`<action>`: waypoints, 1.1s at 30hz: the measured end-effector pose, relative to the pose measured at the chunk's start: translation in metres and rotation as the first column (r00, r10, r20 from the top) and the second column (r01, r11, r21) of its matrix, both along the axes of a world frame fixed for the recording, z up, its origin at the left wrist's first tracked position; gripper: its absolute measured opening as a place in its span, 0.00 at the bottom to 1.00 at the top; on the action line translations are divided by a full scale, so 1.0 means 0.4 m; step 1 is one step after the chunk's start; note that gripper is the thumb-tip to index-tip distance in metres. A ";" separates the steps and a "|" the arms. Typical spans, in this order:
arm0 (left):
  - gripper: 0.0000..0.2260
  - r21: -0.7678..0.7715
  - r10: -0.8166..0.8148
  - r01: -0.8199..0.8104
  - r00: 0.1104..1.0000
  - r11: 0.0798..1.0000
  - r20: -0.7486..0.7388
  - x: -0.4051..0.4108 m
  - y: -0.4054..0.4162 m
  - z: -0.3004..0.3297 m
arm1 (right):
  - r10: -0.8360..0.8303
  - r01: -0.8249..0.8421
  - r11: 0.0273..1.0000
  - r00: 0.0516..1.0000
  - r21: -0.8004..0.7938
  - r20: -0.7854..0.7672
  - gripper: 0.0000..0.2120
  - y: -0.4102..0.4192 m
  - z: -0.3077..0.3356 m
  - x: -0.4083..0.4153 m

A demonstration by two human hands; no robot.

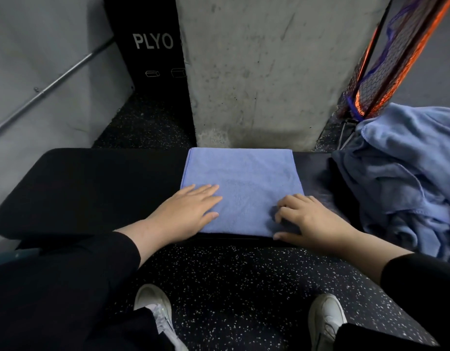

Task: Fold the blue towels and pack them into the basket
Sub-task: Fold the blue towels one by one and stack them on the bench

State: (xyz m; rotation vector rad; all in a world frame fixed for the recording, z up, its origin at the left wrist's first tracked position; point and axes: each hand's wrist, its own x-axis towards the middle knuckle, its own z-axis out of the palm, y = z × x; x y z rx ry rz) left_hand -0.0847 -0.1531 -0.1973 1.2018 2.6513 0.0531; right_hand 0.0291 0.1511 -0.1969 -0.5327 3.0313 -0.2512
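A blue towel [244,181] lies folded into a flat rectangle on a black padded bench [92,188]. My left hand [186,211] rests flat on its near left corner, fingers straight. My right hand [307,219] sits at the near right corner, fingers curled on top and thumb along the towel's front edge, pinching that corner. A heap of loose blue towels [406,173] lies at the right end of the bench. I see no basket that I can name with certainty.
A concrete pillar [259,72] rises just behind the bench. A black box marked PLYO [153,59] stands at the back left. An orange and black net [396,51] hangs at the upper right. Speckled black floor [231,287] and my white shoes lie below.
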 end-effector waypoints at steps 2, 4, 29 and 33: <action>0.36 0.016 -0.045 0.045 0.998 0.999 0.047 0.021 -0.003 0.007 | 0.025 -0.026 1.000 0.999 0.016 0.025 0.21 0.008 -0.001 0.018; 0.36 0.015 -0.081 0.080 0.995 0.997 0.051 0.042 0.006 0.012 | 0.031 -0.031 0.999 0.999 0.017 0.014 0.19 0.008 0.007 0.027; 0.11 0.211 0.195 -0.277 0.921 0.938 0.338 -0.085 -0.076 0.103 | -0.235 0.220 0.933 0.972 -0.284 -0.018 0.07 0.032 0.033 -0.004; 0.13 0.249 0.226 -0.344 0.887 0.905 0.402 -0.094 -0.086 0.113 | -0.293 0.282 0.913 0.956 -0.295 0.004 0.06 0.055 0.038 -0.011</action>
